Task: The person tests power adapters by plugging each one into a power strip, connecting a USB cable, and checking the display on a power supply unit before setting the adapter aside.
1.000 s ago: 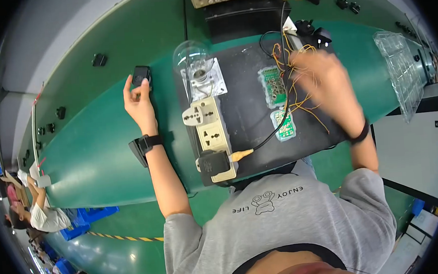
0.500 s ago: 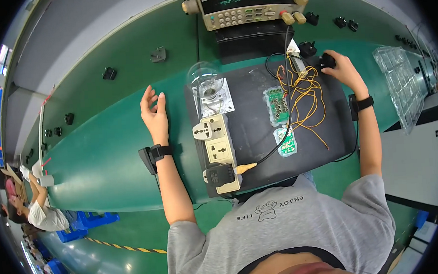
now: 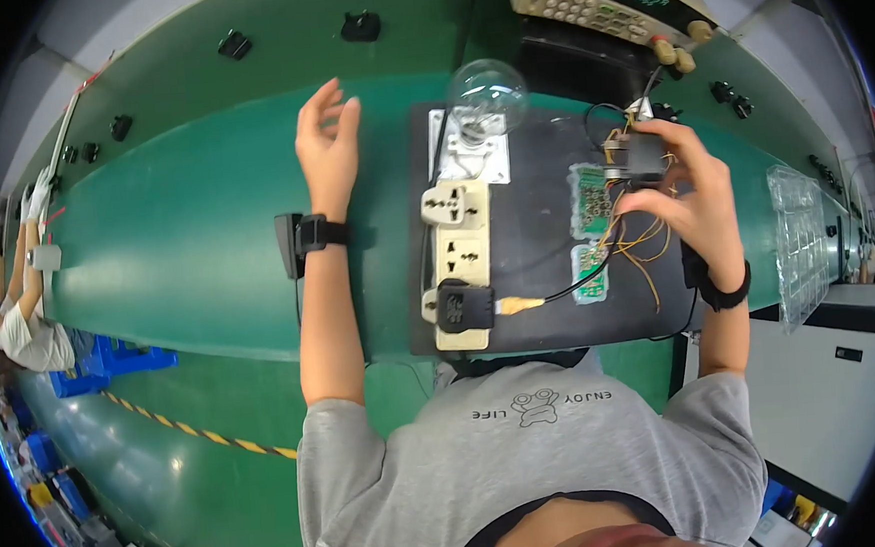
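My right hand (image 3: 703, 197) grips a black plug adapter (image 3: 643, 159) between thumb and fingers. Its metal prongs point left, over the upper green circuit board (image 3: 590, 201). My left hand (image 3: 329, 140) is held over the green table, fingers loosely spread, with nothing in it. Between the hands lies a black board (image 3: 541, 237) carrying a cream socket strip (image 3: 462, 257). Another black adapter (image 3: 464, 305) sits in the strip's nearest socket, with a yellow-ended cable running from it. A clear glass bulb (image 3: 487, 95) stands on a white plate beyond the strip. Orange wires (image 3: 647, 251) trail beside the boards.
A bench power supply (image 3: 612, 7) stands on a black box at the back right. Several black adapters, including one at the far side (image 3: 360, 26), are scattered along the back. A clear plastic tray (image 3: 801, 241) lies at the right. Another person (image 3: 25, 329) works at the far left.
My right hand has moved nearer and left from the board's far right corner, bringing the black adapter over the circuit board. The whole view has shifted; my left hand stays open.
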